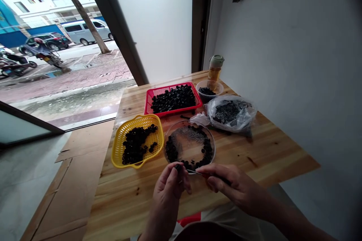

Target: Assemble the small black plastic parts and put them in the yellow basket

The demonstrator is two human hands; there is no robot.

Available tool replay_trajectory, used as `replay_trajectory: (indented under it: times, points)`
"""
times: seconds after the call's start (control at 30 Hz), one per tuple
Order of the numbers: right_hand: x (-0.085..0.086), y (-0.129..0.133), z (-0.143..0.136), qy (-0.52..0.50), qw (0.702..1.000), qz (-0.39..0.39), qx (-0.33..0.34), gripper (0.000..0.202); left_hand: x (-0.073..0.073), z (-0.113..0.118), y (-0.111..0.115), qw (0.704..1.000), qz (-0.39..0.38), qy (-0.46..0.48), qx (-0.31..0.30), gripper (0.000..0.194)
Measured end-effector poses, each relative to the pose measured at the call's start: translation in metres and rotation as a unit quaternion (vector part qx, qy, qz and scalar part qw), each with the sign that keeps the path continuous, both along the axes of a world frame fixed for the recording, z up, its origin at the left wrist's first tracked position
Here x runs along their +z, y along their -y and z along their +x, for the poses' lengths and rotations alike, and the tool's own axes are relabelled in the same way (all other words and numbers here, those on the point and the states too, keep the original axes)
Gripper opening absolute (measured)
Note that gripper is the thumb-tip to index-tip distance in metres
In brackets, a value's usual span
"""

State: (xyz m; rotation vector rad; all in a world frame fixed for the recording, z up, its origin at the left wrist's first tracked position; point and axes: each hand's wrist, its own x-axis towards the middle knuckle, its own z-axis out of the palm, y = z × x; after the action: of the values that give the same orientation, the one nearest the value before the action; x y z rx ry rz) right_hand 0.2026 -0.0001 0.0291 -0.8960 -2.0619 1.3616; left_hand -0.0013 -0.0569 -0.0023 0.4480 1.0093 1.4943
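Note:
My left hand (169, 186) is pinched on a small black round part (178, 167) above the near edge of the clear round dish. In my right hand (236, 186) is a thin-shafted tool (195, 172), which looks like a screwdriver with a red and black handle. Its metal tip points left, close to the black part; whether it touches is hidden by my fingers. Just beyond both hands lies the clear dish (189, 122), with black round parts around its rim and small thin clear or metallic pieces in the middle.
A yellow basket (117, 147) of black parts stands left of the dish. Behind are a red basket (148, 101) full of black discs, a clear tub (220, 86) and a plastic bag (246, 111) of small dark parts. A drink bottle (215, 64) stands near the wall.

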Motion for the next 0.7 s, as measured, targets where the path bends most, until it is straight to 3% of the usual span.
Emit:
replay_trajectory:
  times: [0.33, 0.53, 0.7]
  points:
    - [0.006, -0.015, -0.001, 0.003, 0.994, 0.106, 0.016, 0.033, 0.001, -0.006, -0.015, 0.998, 0.015, -0.034, -0.045, 0.034]
    - [0.018, -0.021, 0.006, 0.032, 0.990, 0.128, 0.043, 0.034, -0.004, -0.009, -0.011, 0.993, 0.023, -0.055, -0.104, 0.034]
    - [0.026, -0.025, 0.010, 0.080, 0.979, 0.166, 0.085, 0.035, -0.005, -0.009, -0.004, 0.989, 0.038, -0.091, -0.112, 0.033]
